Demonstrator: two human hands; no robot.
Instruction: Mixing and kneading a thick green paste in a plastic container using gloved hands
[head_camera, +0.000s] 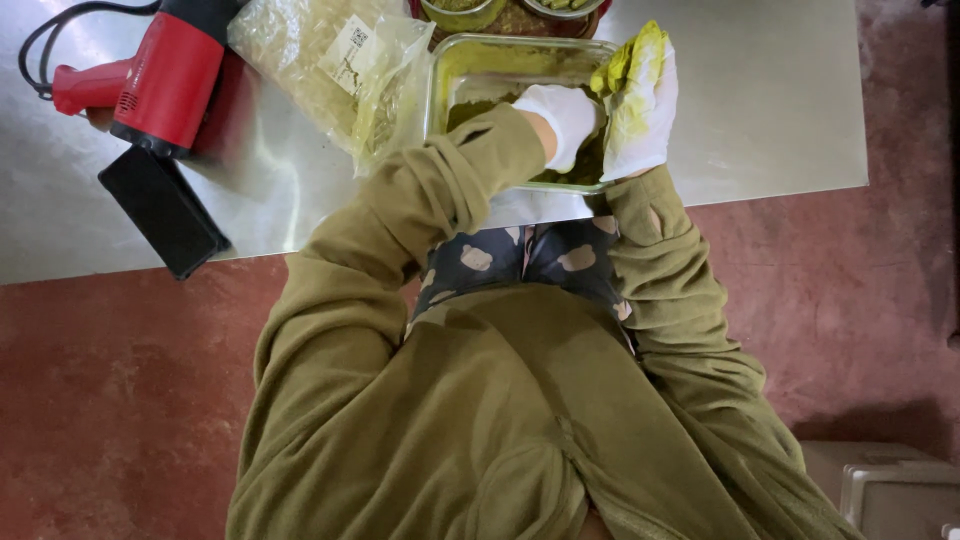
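A clear glass dish (470, 62) of green-brown powder is seen on the steel table (780, 100). Inside it, the gloved left hand (562, 122) is curled; the right hand (640, 100), spread, is powder-stained. Left of the dish lie a plastic bag (330, 60), red heat gun (160, 75) and black phone (165, 212).

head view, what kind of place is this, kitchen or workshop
Probably a small food-prep or packing workspace: a steel table, a glass dish of green powder under gloved hands, and a red heat gun beside plastic bags.

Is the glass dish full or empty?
Not empty. The glass dish holds green-brown powder, but bare glass shows at its left end. The gloved left hand and right hand hide the rest.
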